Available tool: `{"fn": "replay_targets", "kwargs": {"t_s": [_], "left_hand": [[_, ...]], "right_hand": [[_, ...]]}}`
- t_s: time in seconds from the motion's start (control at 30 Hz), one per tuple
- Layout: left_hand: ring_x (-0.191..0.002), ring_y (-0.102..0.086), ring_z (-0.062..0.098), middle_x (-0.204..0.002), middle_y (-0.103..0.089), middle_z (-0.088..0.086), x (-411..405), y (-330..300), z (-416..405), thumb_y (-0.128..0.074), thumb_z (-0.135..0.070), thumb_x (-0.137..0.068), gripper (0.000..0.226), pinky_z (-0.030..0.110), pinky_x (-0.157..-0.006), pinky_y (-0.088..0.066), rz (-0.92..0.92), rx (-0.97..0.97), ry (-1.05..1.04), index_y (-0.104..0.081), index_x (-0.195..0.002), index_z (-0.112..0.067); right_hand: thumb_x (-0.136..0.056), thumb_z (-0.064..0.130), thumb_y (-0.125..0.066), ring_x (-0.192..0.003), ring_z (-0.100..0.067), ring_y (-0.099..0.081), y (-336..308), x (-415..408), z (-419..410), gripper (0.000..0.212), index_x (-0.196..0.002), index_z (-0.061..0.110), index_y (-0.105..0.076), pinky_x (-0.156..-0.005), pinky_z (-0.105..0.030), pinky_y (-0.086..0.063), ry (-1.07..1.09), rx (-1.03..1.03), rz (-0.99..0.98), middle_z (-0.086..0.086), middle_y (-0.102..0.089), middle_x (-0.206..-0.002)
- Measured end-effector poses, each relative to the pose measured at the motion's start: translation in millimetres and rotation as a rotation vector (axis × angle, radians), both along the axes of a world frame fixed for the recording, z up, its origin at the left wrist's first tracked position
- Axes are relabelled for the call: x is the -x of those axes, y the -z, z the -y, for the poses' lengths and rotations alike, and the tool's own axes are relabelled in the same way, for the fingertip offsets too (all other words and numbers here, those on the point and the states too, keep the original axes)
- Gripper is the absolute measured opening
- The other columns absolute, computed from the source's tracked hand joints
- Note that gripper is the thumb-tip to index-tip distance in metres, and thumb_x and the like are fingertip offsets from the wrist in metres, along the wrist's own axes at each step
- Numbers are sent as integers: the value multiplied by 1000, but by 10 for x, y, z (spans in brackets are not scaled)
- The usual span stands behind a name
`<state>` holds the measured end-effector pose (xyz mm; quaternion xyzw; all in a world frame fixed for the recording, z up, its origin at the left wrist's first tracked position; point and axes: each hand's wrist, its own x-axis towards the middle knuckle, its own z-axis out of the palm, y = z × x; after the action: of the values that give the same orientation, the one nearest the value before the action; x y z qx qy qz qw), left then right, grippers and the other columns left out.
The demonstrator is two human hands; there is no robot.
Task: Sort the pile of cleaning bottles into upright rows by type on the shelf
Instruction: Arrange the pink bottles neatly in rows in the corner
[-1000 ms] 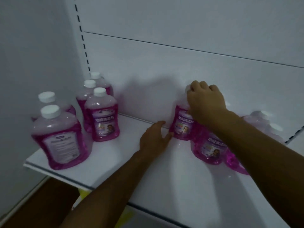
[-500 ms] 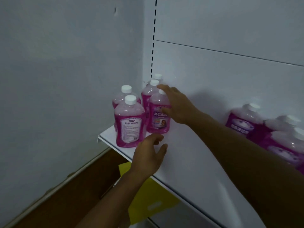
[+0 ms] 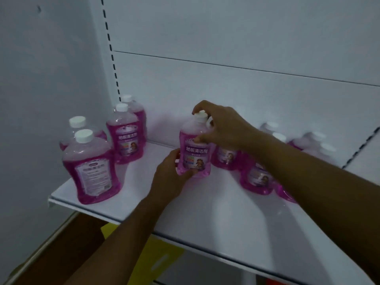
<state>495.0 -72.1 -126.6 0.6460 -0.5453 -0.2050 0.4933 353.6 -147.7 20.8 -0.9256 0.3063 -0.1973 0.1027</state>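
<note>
A pink cleaning bottle (image 3: 195, 153) with a white cap stands upright mid-shelf, label facing me. My right hand (image 3: 224, 126) grips its neck and cap from above. My left hand (image 3: 170, 175) holds its base from the lower left. At the shelf's left end stand several upright pink bottles: a front one (image 3: 91, 169) with its back label showing, and a labelled one (image 3: 126, 136) further back. Right of the held bottle, more pink bottles (image 3: 257, 177) crowd together, partly hidden by my right forearm.
The white shelf (image 3: 205, 219) has bare surface along its front edge. A white back panel with a slotted upright (image 3: 112, 56) rises behind. Below the shelf lies something yellow (image 3: 156, 258) and a brown floor or board (image 3: 61, 249).
My right hand left the left-hand group and now grips a bottle mid-shelf. My left hand came up from the shelf edge and took its base. The camera swung back to the right.
</note>
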Motion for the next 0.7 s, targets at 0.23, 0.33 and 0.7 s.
{"fn": "replay_targets", "kwargs": {"t_s": [0.23,0.33,0.7], "left_hand": [[-88,-60,-1,-108,-63,-12,410,107,432,-81,-25,-76,58,6,-72,-44,-56,-32,162,-55,-127,-22],[-89,-61,1,-107,-63,-12,464,161,536,-80,-29,-76,58,5,-73,-43,-60,-54,189,-55,-128,-21],[-107,-64,19,-124,-66,-1,484,223,559,-58,-63,-74,73,24,-89,-43,119,-120,200,-50,-135,-24]], "right_hand": [[-77,39,-77,-92,-25,-58,14,515,119,53,-120,27,-47,-78,-35,-48,254,102,-225,-3,-63,-109],[-80,37,-76,-91,-24,-57,80,589,164,52,-121,25,-47,-75,-34,-45,277,107,-239,-5,-62,-111],[-82,41,-72,-98,-23,-56,127,539,162,56,-127,25,-43,-80,-32,-39,309,207,-334,-3,-58,-118]]}}
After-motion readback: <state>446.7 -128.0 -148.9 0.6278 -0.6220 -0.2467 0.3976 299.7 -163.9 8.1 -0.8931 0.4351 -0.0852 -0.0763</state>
